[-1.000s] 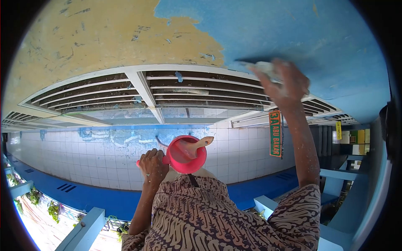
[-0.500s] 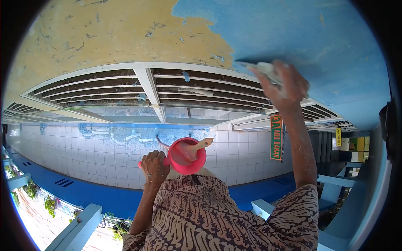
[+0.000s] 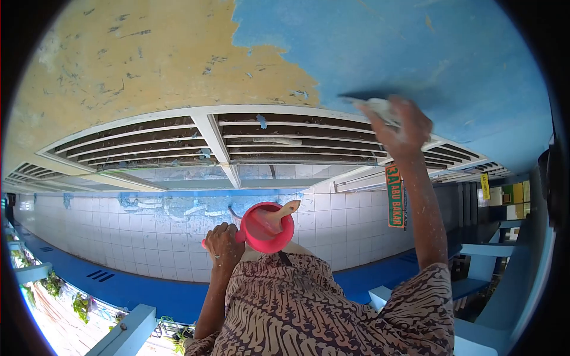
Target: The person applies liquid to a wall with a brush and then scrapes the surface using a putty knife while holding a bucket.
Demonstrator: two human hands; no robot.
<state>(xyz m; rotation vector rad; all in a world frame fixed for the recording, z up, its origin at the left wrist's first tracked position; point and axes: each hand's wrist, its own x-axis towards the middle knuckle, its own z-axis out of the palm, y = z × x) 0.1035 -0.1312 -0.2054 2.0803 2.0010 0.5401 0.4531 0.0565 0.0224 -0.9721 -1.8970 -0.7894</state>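
My left hand (image 3: 224,246) is closed around the handle of a pink water dipper (image 3: 270,244), held in front of my chest. A paintbrush (image 3: 289,209) leans in the dipper, its wooden handle sticking out over the rim. Up at the wall, my right hand (image 3: 406,132) grips a scraper (image 3: 369,105) with a pale handle; motion blurs its dark blade. It is at the blue paint (image 3: 380,47), close above the vent slats. To its left, a tan patch (image 3: 166,59) with dark scuffs meets the ragged edge of the blue paint.
White louvred vents (image 3: 285,135) run along below the painted wall, with bits of blue paint caught on the slats. A hanging sign (image 3: 395,199) is beside my right forearm. Below are white tiles (image 3: 320,237), a blue floor strip (image 3: 136,285) and pale blue railings (image 3: 130,332).
The view has tilted slightly, so wall and vents sit lower in the frame. My right hand and scraper have shifted slightly at the blue wall. My left hand still holds the dipper.
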